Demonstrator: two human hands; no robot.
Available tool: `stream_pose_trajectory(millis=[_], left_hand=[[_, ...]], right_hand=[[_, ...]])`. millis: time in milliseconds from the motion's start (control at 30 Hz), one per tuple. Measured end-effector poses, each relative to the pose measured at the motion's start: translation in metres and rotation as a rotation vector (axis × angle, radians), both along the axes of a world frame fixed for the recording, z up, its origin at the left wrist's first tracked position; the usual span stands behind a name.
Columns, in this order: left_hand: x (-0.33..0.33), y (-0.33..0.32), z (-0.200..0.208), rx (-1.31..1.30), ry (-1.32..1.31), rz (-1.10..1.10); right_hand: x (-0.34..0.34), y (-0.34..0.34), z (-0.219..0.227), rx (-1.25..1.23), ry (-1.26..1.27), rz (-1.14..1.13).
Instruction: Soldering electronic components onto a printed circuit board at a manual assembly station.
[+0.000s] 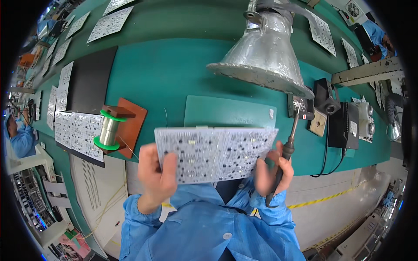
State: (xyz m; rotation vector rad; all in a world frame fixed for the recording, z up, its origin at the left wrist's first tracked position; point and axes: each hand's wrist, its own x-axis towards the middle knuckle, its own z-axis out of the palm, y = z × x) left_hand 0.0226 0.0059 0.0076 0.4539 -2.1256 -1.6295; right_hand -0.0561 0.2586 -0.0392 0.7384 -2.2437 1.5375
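Observation:
A white circuit board panel crowded with small parts is held up in front of my chest, tilted toward me. My left hand grips its left edge, thumb on the near face. At the right edge, my right hand steadies the board and also holds a soldering iron, its tip pointing up and away. Behind the board lies a green plate, partly hidden by it. To the left, a spool of solder wire with green flanges sits on a brown stand.
A metal fume hood hangs low over the bench. An iron holder, a sponge block and a black box with a cable stand at right. More boards lie on a black sheet at left; others lie on the far belt.

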Motion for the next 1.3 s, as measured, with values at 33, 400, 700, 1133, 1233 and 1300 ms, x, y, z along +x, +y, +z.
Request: stream_pose_trajectory(millis=[33,400,700,1133,1233,1300], left_hand=[[-0.003,0.0,-0.004,0.162,-0.002,-0.008],[-0.035,-0.021,-0.036,-0.707,-0.027,0.188],[-0.033,-0.018,-0.018,-0.384,0.039,-0.068],[-0.074,0.026,-0.008,-0.38,0.189,-0.44],[-0.073,0.025,-0.009,-0.408,0.201,-0.42],[-0.075,0.026,-0.012,-0.377,0.182,-0.422]], right_hand=[[-0.001,0.002,0.002,0.015,-0.007,-0.02],[-0.013,0.015,-0.001,0.11,-0.048,-0.169],[-0.027,0.023,0.036,0.074,0.042,0.1],[-0.045,0.0,0.047,0.068,-0.044,0.17],[-0.045,-0.001,0.046,0.07,-0.048,0.177],[-0.046,-0.001,0.045,0.072,-0.047,0.184]])
